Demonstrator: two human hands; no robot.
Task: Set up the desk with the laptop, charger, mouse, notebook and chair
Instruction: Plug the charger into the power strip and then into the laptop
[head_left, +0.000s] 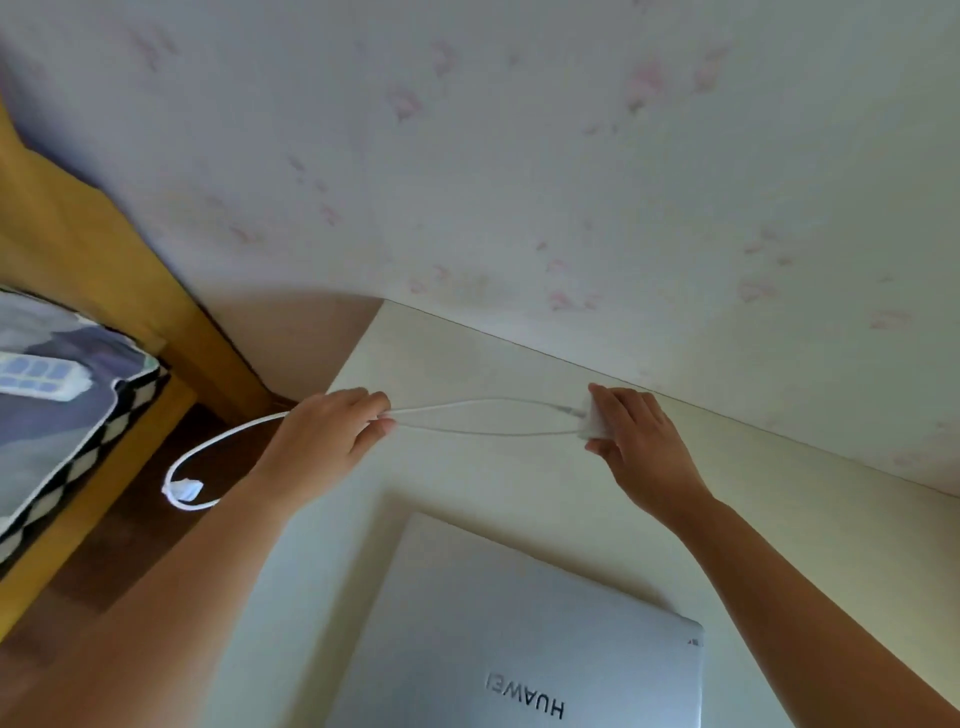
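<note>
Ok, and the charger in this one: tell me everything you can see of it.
The charger is white and looks like plastic: a small block held in the right hand near the wall, mostly hidden by the fingers. Its thin white cable leaves the block as two strands stretched above the desk to the left hand, which pinches them. Beyond that hand the cable loops past the desk edge, hanging over the floor, and ends in a small white connector. It is not plugged into the closed laptop.

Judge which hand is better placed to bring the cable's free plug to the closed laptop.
Left, probably. The left hand pinches the white cable on the side where its plug end dangles off the desk; the right hand holds the charger brick.
</note>
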